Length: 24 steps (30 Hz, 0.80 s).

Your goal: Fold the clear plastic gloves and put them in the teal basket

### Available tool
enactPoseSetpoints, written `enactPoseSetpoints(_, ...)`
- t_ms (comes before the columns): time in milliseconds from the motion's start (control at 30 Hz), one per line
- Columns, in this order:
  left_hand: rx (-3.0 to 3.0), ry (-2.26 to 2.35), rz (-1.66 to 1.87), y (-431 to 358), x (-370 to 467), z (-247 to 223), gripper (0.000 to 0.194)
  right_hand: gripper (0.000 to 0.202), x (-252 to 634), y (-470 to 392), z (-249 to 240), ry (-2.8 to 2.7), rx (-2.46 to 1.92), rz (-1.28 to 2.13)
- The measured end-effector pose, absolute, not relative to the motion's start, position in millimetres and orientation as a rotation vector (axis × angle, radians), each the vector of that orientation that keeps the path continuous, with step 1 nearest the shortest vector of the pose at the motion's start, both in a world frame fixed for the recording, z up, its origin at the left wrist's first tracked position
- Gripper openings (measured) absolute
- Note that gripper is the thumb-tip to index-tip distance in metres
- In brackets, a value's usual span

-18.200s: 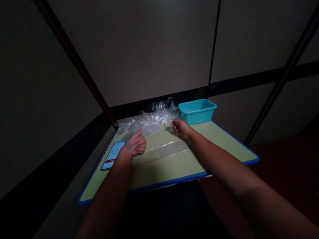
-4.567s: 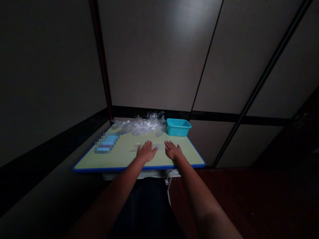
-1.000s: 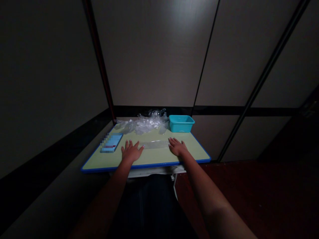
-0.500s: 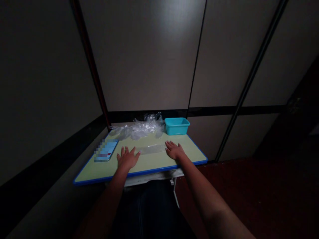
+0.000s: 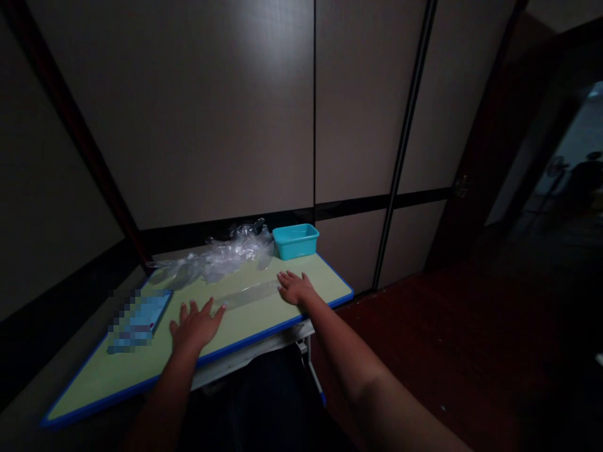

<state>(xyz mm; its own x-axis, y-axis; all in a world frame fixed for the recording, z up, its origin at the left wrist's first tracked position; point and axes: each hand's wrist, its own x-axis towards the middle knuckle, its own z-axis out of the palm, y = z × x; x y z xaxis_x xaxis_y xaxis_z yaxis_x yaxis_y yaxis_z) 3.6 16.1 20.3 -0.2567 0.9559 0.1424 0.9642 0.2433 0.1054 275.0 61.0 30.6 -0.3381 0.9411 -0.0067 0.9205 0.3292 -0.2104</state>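
Note:
My left hand [image 5: 195,326] lies flat with its fingers spread on the yellow-green table [image 5: 254,317], its thumb by the left end of a clear plastic bag [image 5: 249,295]. At the bag's right end rests my right hand [image 5: 294,289], palm down and fingers apart. The flat bag stretches between both hands. Behind them a heap of crumpled clear plastic bags [image 5: 226,254] spreads along the table's back. A turquoise basket [image 5: 296,243] stands to the right of the heap.
At the table's left lies a flat light-blue object [image 5: 141,320], partly pixelated. Panelled doors [image 5: 226,125] rise close behind the table. A dark doorway opens at the far right, above a dark red floor [image 5: 391,333].
The camera view has turned to the right, so the table and its things appear farther left and tilted. Both hands keep their places at the ends of the flat bag.

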Motion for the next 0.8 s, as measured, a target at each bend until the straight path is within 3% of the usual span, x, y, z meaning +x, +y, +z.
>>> enactPoseSetpoints(800,-1.859,-2.454,-0.270,13.1,6.1,19.8,0.067,0.057,274.8,61.7,28.2,-2.471,-1.756,0.248)
